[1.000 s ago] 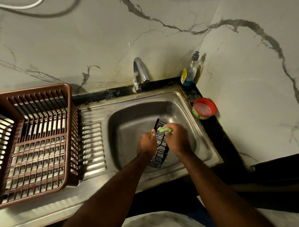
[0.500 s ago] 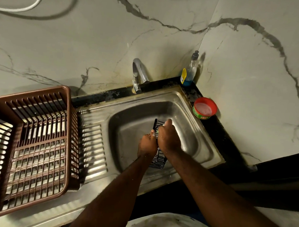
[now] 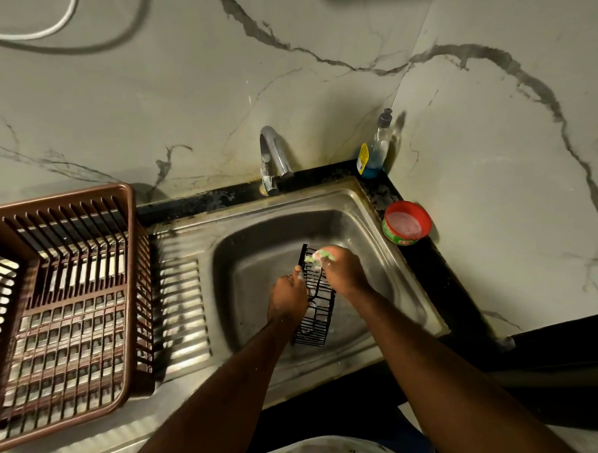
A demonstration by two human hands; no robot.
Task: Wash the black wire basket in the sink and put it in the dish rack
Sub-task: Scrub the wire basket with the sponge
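**Scrubbing still underway, sponge back at basket's far end**

Left hand (image 3: 286, 296) grips the black wire rectangular basket (image 3: 314, 316) by its left rim, propping it tilted inside the stainless steel sink (image 3: 387, 292). Right hand (image 3: 343, 271) pinches a green-yellow sponge (image 3: 318, 256); half a second ago the sponge was hidden under the hand, now it shows at the far edge. Washing not finished. Brown slatted plastic dish rack (image 3: 127, 287) waits left, well apart.

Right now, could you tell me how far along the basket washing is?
Scrubbing is under way: the left hand holds the black wire basket in the sink while the right hand rubs its top with a green sponge. No water visibly runs from the tap. The dish rack holds nothing yet.
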